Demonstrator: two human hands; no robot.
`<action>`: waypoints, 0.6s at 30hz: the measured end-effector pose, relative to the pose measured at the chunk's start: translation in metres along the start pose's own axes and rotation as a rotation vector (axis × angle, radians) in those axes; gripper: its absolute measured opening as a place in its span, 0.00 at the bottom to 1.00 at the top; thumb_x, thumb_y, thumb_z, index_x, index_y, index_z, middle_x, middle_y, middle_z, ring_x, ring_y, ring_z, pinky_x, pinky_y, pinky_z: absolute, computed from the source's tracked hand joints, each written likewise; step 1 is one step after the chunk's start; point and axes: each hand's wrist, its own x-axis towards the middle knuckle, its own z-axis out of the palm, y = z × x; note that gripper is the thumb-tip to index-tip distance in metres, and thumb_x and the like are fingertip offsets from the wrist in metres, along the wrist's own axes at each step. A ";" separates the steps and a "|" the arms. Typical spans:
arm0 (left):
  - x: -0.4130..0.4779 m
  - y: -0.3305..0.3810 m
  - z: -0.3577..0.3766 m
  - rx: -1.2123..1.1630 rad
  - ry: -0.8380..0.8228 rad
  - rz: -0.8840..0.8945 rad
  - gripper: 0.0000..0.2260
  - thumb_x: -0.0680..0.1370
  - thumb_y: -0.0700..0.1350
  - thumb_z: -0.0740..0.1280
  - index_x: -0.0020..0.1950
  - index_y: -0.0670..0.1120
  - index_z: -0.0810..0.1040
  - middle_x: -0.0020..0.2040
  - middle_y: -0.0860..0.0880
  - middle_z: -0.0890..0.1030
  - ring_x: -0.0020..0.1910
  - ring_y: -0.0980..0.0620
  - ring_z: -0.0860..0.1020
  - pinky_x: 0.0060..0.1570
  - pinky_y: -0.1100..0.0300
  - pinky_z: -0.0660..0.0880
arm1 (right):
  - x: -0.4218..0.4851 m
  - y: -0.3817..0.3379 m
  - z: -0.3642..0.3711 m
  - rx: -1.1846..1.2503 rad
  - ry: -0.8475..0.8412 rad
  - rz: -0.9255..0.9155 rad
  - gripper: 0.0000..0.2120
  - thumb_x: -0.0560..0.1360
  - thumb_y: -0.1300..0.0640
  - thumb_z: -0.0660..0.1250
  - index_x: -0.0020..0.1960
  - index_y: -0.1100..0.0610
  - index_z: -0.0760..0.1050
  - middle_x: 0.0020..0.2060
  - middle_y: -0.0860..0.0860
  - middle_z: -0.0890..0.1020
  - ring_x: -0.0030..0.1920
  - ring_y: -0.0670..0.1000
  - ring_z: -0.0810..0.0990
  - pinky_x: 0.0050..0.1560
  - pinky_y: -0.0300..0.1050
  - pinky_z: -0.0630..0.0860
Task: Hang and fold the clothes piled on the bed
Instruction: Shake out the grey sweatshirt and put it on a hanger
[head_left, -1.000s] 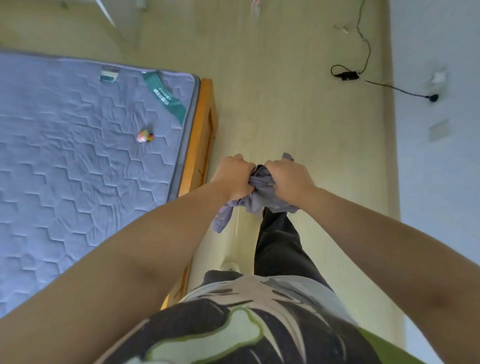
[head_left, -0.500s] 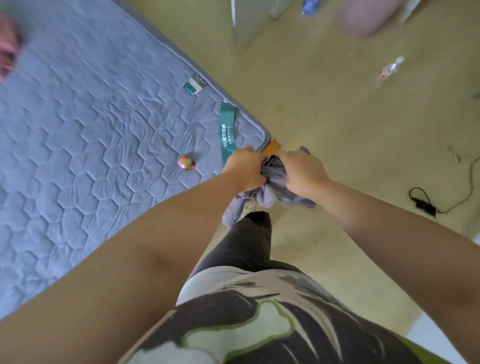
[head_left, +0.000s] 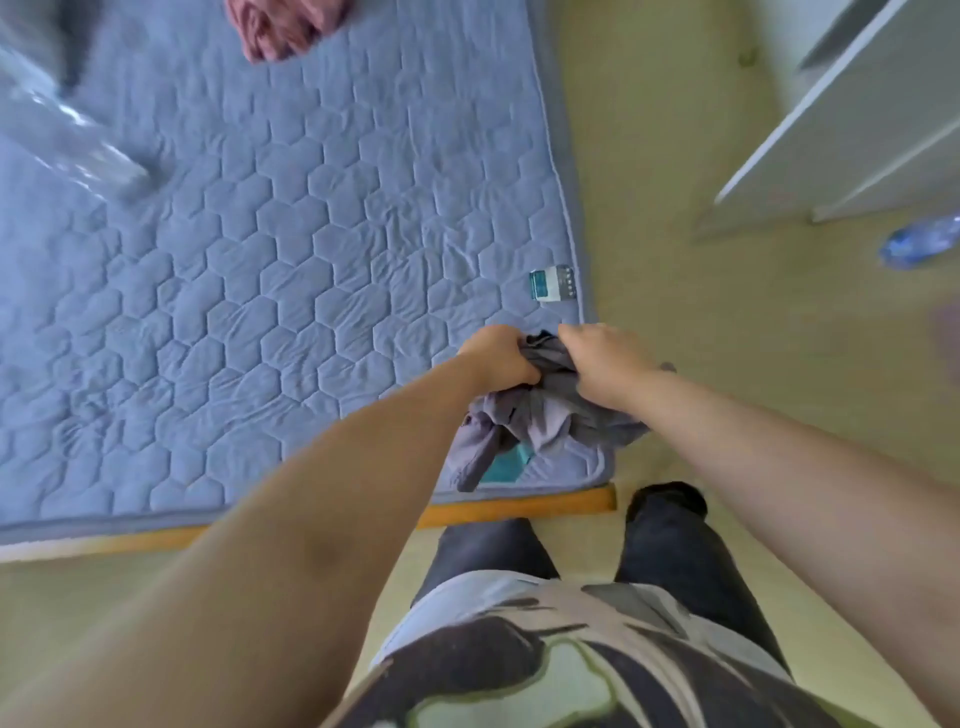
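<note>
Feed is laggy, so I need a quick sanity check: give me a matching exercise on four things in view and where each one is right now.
Things:
1. grey garment
2. pink garment
3. blue bottle
4. white label

Places:
A. on the floor at the right edge
B. bunched between both hands over the mattress corner
C. on the mattress by its right edge
D. on the mattress at the top of the view

Pairs: 1-B, 2-D, 3-A, 4-C
</note>
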 end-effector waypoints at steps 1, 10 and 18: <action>0.008 0.008 -0.005 -0.099 0.004 -0.064 0.07 0.70 0.47 0.71 0.44 0.47 0.77 0.44 0.48 0.78 0.44 0.48 0.75 0.40 0.59 0.70 | 0.012 0.013 -0.007 0.005 -0.014 -0.034 0.13 0.70 0.63 0.62 0.54 0.57 0.67 0.52 0.59 0.78 0.54 0.62 0.77 0.47 0.52 0.73; 0.109 0.161 -0.038 -0.580 0.164 -0.282 0.08 0.72 0.43 0.72 0.50 0.47 0.79 0.42 0.50 0.77 0.42 0.51 0.74 0.30 0.69 0.68 | 0.095 0.198 -0.116 0.048 -0.011 -0.219 0.12 0.73 0.58 0.65 0.56 0.57 0.71 0.52 0.59 0.79 0.53 0.62 0.77 0.42 0.48 0.70; 0.203 0.283 -0.099 -0.578 0.260 -0.278 0.06 0.71 0.44 0.72 0.45 0.45 0.79 0.38 0.49 0.77 0.39 0.51 0.75 0.38 0.61 0.71 | 0.149 0.336 -0.215 -0.033 0.096 -0.308 0.12 0.76 0.57 0.62 0.58 0.56 0.72 0.52 0.56 0.77 0.56 0.60 0.73 0.49 0.45 0.67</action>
